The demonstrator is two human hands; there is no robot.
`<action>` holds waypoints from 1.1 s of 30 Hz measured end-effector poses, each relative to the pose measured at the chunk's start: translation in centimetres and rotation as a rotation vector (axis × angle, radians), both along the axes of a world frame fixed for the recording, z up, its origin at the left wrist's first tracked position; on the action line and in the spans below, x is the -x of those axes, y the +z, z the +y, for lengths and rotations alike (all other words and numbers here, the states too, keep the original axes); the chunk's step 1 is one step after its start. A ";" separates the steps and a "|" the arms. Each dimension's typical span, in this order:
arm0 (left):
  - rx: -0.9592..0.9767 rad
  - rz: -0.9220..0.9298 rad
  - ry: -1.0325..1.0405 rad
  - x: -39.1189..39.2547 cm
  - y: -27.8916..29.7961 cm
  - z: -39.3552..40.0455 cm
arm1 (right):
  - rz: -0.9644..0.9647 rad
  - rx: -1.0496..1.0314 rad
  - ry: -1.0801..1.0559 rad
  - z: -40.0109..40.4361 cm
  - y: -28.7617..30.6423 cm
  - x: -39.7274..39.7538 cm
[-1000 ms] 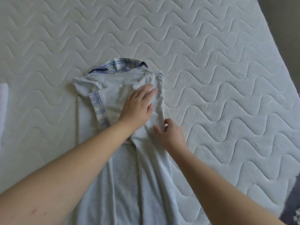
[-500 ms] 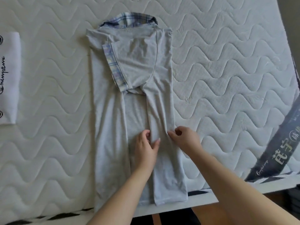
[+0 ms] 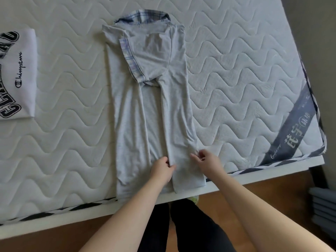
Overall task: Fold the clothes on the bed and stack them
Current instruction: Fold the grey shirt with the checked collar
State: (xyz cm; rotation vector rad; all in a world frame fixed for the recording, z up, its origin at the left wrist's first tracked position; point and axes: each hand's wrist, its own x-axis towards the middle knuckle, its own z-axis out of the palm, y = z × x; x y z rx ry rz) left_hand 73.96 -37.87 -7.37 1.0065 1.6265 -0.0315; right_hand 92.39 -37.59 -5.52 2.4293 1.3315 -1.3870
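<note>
A light grey shirt [image 3: 151, 110] with a blue plaid collar [image 3: 143, 16] lies lengthwise on the quilted mattress of the bed [image 3: 236, 73], collar at the far end and hem at the near edge, both long sides already turned in over the middle so that it forms a narrow strip; a sleeve with a plaid cuff [image 3: 131, 60] is folded across the chest. The left hand [image 3: 161, 170] pinches the inner edge of the right-hand flap near the hem, thumb and fingers closed on the cloth, and the right hand [image 3: 207, 160] pinches the outer edge of the same flap just beside it, fingers curled on the fabric. The shirt looks like thin, soft jersey: light, limp and quick to crease or slide out of line, so it should be lifted by two points on an edge and kept taut, not held by one corner. For the crosswise fold, the hem corners at the near edge look like the natural places to grip, carrying them up toward the collar. At the left edge of the view a folded white garment [image 3: 23, 73] lies well apart from the shirt; it bears large dark block letters, cut off by the frame, and a script logo that seems to read "Champion". A dark band [image 3: 298, 122] across the mattress corner carries pale characters and a small line of script, too blurred to read with certainty.
</note>
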 end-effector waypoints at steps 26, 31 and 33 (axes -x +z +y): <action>-0.842 0.516 -0.543 9.8 0.7 -10.6 | 0.159 -0.031 -0.160 -8.9 -0.5 1.4; -0.943 0.456 -0.588 8.5 0.4 -11.2 | 0.211 -0.048 -0.221 -9.3 -1.0 1.2; -0.885 0.460 -0.610 8.6 0.1 -11.6 | 0.214 -0.048 -0.249 -9.2 -1.1 1.2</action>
